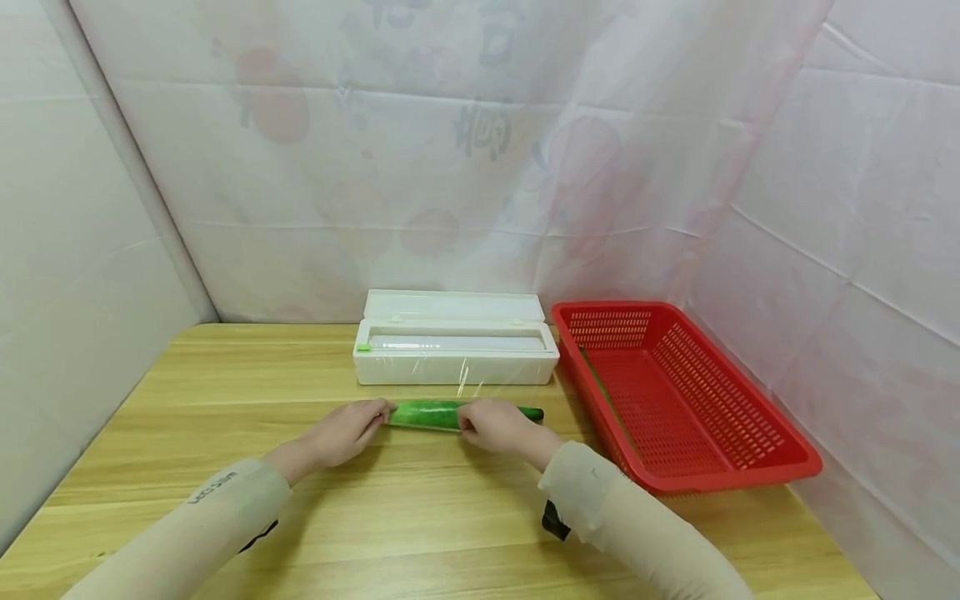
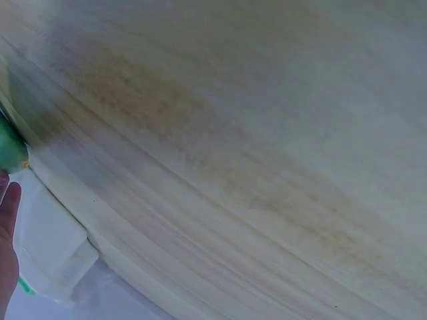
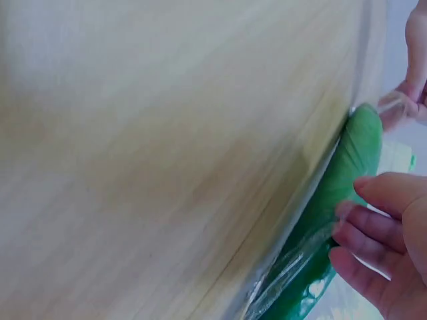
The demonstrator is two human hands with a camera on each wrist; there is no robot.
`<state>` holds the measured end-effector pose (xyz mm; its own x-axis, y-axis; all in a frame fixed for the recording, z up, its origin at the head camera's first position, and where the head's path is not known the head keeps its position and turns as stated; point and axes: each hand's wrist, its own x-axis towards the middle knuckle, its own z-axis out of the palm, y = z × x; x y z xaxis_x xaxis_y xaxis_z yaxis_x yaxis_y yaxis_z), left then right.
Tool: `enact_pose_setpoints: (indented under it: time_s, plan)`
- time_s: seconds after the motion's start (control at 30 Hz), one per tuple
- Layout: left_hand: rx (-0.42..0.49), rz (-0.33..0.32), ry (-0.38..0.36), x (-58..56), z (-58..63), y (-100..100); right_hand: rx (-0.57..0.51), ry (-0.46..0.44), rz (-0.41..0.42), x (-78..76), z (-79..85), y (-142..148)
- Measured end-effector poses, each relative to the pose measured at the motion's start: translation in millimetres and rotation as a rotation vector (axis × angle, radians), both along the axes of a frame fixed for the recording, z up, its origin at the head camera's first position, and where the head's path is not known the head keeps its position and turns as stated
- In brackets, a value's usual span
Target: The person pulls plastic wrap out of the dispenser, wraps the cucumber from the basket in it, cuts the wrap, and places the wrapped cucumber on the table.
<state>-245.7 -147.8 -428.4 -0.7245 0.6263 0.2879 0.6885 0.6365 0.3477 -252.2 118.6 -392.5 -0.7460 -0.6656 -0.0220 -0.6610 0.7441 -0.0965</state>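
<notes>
A green cucumber (image 1: pixel 427 414) lies crosswise on the table in front of the white box, with clear cling film (image 3: pixel 293 263) drawn over it. At its pale left end, my left hand (image 1: pixel 347 433) pinches a gathered bit of the film, which shows in the right wrist view. My right hand (image 1: pixel 498 425) bends over the cucumber right of its middle, its thumb and fingertips on the wrapped side; the dark tip pokes out beyond. Only a few fingers (image 2: pixel 9 210) of the left hand show at the edge of the left wrist view.
Behind the cucumber stands a white cling film dispenser (image 1: pixel 457 369), lid raised, roll inside, with a green slider (image 1: pixel 363 347) at its left. Shiny film streaks run from its front toward the cucumber. A red plastic basket (image 1: pixel 686 481) sits on the right, holding a thin green strip (image 1: pixel 607 400).
</notes>
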Motion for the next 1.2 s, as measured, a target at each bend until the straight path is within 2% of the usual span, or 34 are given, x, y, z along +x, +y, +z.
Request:
enact_pose_setpoints:
  time_s: [0.13, 0.47, 0.6, 0.7, 0.9, 1.0, 1.2]
  plan:
    - [-0.003, -0.003, 0.0, 0.0, -0.7, 0, -0.003, -0.021, -0.006, -0.2, 0.4, 2]
    - [-0.001, -0.001, -0.023, -2.1, 2.7, 3, -0.097, -0.066, -0.109, 0.8, 0.8, 6]
    - [0.027, 0.049, -0.093, -6.2, 6.3, 7, -0.132, -0.02, -0.137, -2.6, 0.9, 8]
    - [0.095, 0.089, -0.156, -11.1, 7.8, 10, -0.142, 0.012, -0.141, -6.4, 2.3, 8]
    - [0.229, 0.153, -0.248, -19.5, 5.2, 11, -0.187, -0.061, -0.141, -17.0, 6.5, 8]
    - [0.268, 0.193, -0.284, -20.9, 2.7, 9, -0.187, -0.092, -0.139, -21.2, 8.0, 7]
    - [0.316, 0.296, -0.373, -21.0, 1.6, 7, -0.169, -0.093, -0.13, -27.6, 9.2, 3]
